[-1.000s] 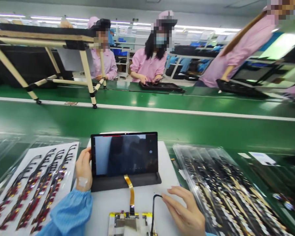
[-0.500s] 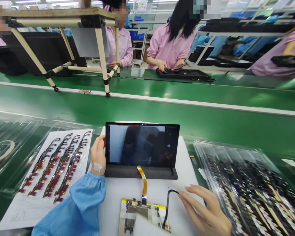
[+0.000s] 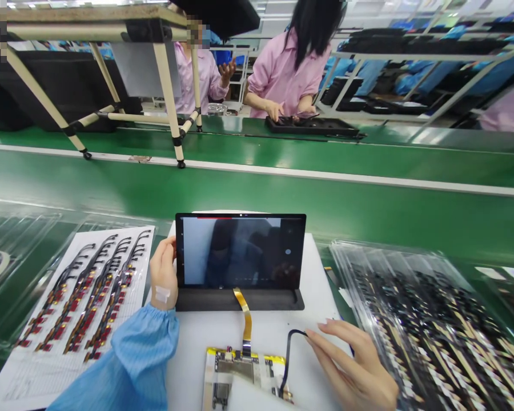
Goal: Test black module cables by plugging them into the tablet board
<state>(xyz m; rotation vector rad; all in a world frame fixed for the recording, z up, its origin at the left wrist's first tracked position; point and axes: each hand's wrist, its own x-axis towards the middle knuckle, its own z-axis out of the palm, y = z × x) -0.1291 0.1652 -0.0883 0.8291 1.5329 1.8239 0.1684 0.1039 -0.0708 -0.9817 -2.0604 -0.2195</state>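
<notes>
A dark tablet screen (image 3: 240,251) stands upright in a black holder (image 3: 240,300) on a white mat (image 3: 257,337). My left hand (image 3: 163,274), in a blue sleeve with a plaster on the wrist, grips the screen's left edge. An orange flex ribbon (image 3: 245,317) runs from the screen down to a circuit board (image 3: 240,374) at the near edge. My right hand (image 3: 355,371) lies flat on the mat with fingers stretched out, its fingertips touching a thin black cable (image 3: 288,354) that loops up from the board.
A white sheet with several red-and-black flex cables (image 3: 89,285) lies at the left. A clear plastic tray of parts (image 3: 432,325) sits at the right. Beyond runs a green conveyor belt (image 3: 282,200). People in pink coats (image 3: 282,68) work at the far side.
The camera view has tilted down and shifted slightly. Both hands keep their places: left on the screen's edge, right by the black cable.
</notes>
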